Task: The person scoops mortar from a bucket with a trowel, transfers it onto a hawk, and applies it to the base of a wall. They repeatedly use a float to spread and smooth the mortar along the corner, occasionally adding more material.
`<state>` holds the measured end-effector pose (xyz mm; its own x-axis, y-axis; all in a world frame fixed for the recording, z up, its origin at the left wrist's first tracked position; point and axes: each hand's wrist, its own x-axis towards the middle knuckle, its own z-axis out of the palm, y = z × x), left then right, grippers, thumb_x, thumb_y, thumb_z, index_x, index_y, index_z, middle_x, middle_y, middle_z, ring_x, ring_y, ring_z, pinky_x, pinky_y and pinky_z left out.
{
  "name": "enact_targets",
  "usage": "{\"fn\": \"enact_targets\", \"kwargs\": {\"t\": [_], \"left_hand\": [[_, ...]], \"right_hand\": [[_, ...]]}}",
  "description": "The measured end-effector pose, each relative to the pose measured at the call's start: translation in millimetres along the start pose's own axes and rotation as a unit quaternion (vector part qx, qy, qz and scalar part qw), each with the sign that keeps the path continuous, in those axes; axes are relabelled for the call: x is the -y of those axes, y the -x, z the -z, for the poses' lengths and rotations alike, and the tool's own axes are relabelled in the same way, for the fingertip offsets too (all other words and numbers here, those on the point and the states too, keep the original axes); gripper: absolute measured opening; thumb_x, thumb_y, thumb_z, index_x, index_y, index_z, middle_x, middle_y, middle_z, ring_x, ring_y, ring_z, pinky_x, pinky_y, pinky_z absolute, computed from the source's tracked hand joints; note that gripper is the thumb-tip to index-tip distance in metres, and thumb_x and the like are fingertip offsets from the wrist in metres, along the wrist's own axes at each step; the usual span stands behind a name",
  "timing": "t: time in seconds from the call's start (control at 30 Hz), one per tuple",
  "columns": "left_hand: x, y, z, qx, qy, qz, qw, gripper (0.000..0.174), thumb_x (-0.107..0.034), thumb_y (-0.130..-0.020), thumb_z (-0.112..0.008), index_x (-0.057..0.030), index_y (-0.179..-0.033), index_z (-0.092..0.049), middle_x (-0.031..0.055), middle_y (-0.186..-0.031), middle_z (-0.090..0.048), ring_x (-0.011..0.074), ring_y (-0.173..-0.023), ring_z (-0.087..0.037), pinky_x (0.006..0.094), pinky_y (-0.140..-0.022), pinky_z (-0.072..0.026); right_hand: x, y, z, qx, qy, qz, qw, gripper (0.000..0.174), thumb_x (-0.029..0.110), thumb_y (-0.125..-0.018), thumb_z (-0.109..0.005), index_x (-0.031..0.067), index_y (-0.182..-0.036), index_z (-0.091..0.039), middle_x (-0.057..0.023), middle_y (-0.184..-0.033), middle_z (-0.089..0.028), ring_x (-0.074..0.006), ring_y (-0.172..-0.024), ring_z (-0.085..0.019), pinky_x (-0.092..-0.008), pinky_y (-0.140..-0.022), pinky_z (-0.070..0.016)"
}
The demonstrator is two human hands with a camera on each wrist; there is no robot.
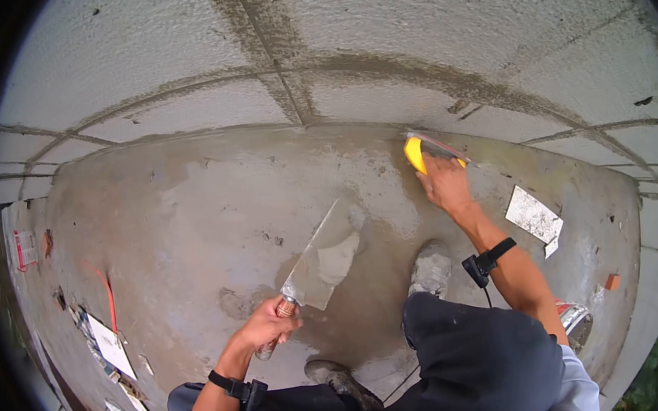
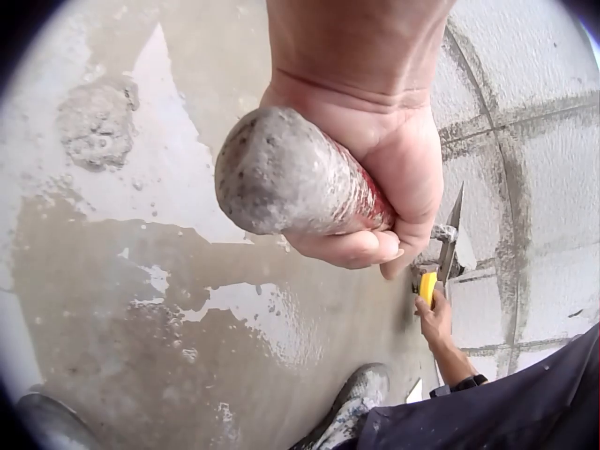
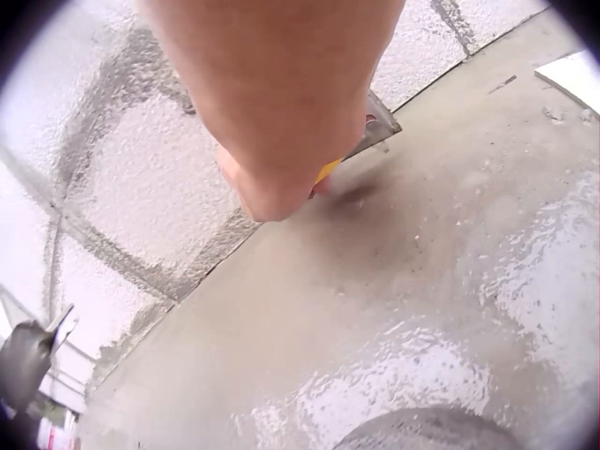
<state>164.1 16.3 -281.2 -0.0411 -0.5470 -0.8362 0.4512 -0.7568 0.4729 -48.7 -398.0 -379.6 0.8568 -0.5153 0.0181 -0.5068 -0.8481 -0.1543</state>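
Note:
My left hand (image 1: pixel 265 325) grips the wooden handle of a bricklaying trowel (image 1: pixel 329 256). Wet grey mortar lies on its broad blade, which is held over the floor. In the left wrist view the mortar-caked handle end (image 2: pixel 272 173) pokes out of the fist. My right hand (image 1: pixel 447 181) reaches forward and grips the yellow handle (image 1: pixel 415 155) of a plastering trowel. That tool's long metal blade is at the foot of the block wall (image 1: pixel 382 93). The right wrist view shows just a corner of the blade (image 3: pixel 382 127) past my forearm; most of the tool is hidden there.
Grey mortar fills the wall's joints. The wet concrete floor (image 1: pixel 183 217) has puddles. A speckled white board (image 1: pixel 535 216) lies at right, near a brick piece (image 1: pixel 612 282) and a bucket (image 1: pixel 573 317). Offcuts (image 1: pixel 110 346) and an orange hose (image 1: pixel 110 296) lie left. My shoes (image 1: pixel 430 269) stand close by.

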Motion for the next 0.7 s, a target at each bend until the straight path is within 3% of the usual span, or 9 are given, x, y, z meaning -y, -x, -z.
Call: {"fn": "enact_targets", "kwargs": {"t": [0.13,0.17,0.3,0.47,0.53,0.63,0.7], "left_hand": [[4.3,3.8,5.0,-0.011,0.011,0.003,1.000,0.024,-0.003,-0.081,-0.073,-0.0069,-0.094,-0.053,-0.0017,-0.068,-0.053,0.0084,-0.048,-0.052,0.0256,-0.045,-0.0426],[4.3,6.4,5.6,-0.014,0.009,0.004,1.000,0.024,-0.003,-0.081,-0.073,-0.0069,-0.094,-0.053,-0.0017,-0.068,-0.053,0.0084,-0.048,-0.052,0.0256,-0.045,-0.0426],[5.8,13.2,8.3,-0.027,0.018,0.007,0.999,0.024,0.000,-0.081,-0.071,-0.0068,-0.094,-0.053,-0.0012,-0.068,-0.053,0.0087,-0.048,-0.052,0.0255,-0.044,-0.0423],[14.8,13.8,10.2,-0.043,0.045,0.000,0.998,0.023,0.003,-0.080,-0.070,-0.0054,-0.094,-0.053,0.0004,-0.068,-0.054,0.0094,-0.048,-0.052,0.0257,-0.043,-0.0425],[9.4,11.8,7.8,-0.040,0.041,-0.002,0.998,0.024,0.003,-0.080,-0.070,-0.0054,-0.095,-0.053,0.0003,-0.068,-0.054,0.0093,-0.048,-0.052,0.0257,-0.043,-0.0426],[2.7,3.9,4.2,-0.030,0.027,-0.003,0.999,0.024,0.003,-0.080,-0.070,-0.0052,-0.096,-0.053,0.0003,-0.068,-0.055,0.0093,-0.048,-0.052,0.0256,-0.043,-0.0429],[3.8,-0.2,2.4,-0.018,0.014,0.006,1.000,0.024,0.003,-0.081,-0.069,-0.0051,-0.097,-0.053,0.0004,-0.068,-0.055,0.0094,-0.048,-0.052,0.0256,-0.043,-0.0430]], "right_hand": [[85.3,-47.2,-16.4,-0.024,-0.053,0.107,0.993,0.043,0.027,-0.088,-0.066,0.0001,-0.119,-0.057,-0.0158,-0.088,-0.068,-0.0310,-0.080,-0.067,-0.0406,-0.077,-0.0492],[106.3,-63.0,-22.6,-0.029,-0.062,0.119,0.991,0.037,0.018,-0.082,-0.068,-0.0021,-0.112,-0.061,-0.0141,-0.084,-0.068,-0.0258,-0.080,-0.068,-0.0377,-0.076,-0.0494],[157.2,-115.0,-65.4,-0.030,-0.014,0.156,0.987,0.032,0.004,-0.071,-0.063,-0.0046,-0.102,-0.062,-0.0151,-0.078,-0.069,-0.0270,-0.068,-0.069,-0.0389,-0.070,-0.0515],[134.7,-113.7,-62.9,-0.022,-0.031,0.105,0.994,0.029,0.006,-0.074,-0.061,-0.0049,-0.101,-0.062,-0.0172,-0.079,-0.069,-0.0303,-0.069,-0.070,-0.0408,-0.067,-0.0532],[102.1,-96.7,-60.3,-0.031,-0.014,0.100,0.994,0.037,0.019,-0.082,-0.066,-0.0048,-0.109,-0.059,-0.0162,-0.078,-0.069,-0.0313,-0.068,-0.068,-0.0425,-0.066,-0.0526],[62.8,-79.1,-47.6,-0.005,-0.012,0.083,0.996,0.042,0.028,-0.085,-0.069,-0.0025,-0.112,-0.059,-0.0166,-0.080,-0.069,-0.0328,-0.069,-0.068,-0.0434,-0.066,-0.0531],[42.6,-67.8,-35.4,0.022,-0.018,0.067,0.997,0.036,0.025,-0.085,-0.067,-0.0012,-0.108,-0.059,-0.0187,-0.082,-0.069,-0.0344,-0.075,-0.069,-0.0448,-0.076,-0.0532]]}}
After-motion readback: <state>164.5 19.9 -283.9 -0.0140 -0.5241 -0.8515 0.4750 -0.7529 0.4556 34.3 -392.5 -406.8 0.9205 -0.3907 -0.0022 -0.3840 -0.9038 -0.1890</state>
